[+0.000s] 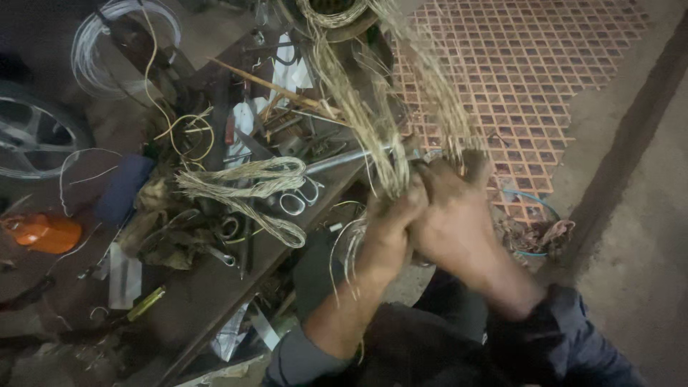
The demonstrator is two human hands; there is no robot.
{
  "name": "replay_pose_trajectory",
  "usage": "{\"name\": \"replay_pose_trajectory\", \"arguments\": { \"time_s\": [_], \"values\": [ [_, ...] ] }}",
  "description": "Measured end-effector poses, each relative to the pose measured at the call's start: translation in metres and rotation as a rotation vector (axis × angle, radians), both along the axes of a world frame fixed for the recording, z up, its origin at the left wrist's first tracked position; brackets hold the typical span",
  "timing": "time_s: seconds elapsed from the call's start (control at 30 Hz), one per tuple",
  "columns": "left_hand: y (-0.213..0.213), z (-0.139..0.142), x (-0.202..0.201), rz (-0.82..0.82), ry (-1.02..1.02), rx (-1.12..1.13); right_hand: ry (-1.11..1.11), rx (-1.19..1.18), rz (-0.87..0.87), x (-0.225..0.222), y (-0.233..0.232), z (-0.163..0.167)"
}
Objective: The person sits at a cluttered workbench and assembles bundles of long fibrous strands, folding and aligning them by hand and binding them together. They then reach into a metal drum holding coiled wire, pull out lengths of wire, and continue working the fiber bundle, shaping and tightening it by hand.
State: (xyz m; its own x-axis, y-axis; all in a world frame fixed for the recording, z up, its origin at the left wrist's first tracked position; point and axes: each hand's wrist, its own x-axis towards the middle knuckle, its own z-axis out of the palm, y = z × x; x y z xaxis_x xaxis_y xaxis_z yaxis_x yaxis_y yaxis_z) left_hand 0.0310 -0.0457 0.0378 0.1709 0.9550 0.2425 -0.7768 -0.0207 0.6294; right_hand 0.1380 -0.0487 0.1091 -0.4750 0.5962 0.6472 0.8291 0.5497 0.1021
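Right now both my hands are bunched together at the centre of my view, closed on a hank of thin pale wire strands (373, 136) that hangs down from a coil (333, 13) at twelve o'clock. My left hand (387, 222) is clamped round the lower end of the strands, with loose ends trailing out below my wrist at six o'clock. My right hand (455, 215) presses against it from three o'clock, fingers curled shut over the same bundle, knuckles up. Both forearms rise from my lap and meet in a narrow wedge.

I judge the strands light but springy, and likely to splay and prick, so the grip belongs where they are gathered tight, not at the frayed tips. A metal rod (344, 159) runs off toward nine o'clock, across the cluttered workbench (193, 294), past a twisted skein of the same wire (251, 179) and some scissors (297, 199). An orange object (46, 233) lies far out at nine.
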Motion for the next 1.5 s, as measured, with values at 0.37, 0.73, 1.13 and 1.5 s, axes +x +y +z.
{"name": "replay_pose_trajectory", "arguments": {
  "time_s": [0.37,0.73,1.13,1.5],
  "values": [
    [0.011,0.015,-0.002,0.321,0.238,-0.299,0.071,-0.084,0.224,0.013,-0.033,0.010],
    [0.034,-0.010,-0.002,0.540,0.833,-0.142,1.056,-1.073,0.747,-0.016,-0.097,-0.023],
    [0.011,-0.067,-0.032,0.732,0.707,0.167,-0.199,-0.072,0.232,0.073,0.044,0.043],
    [-0.029,-0.167,-0.036,0.772,0.704,0.094,-0.083,0.126,0.409,-0.005,0.095,0.069]
  ]
}}
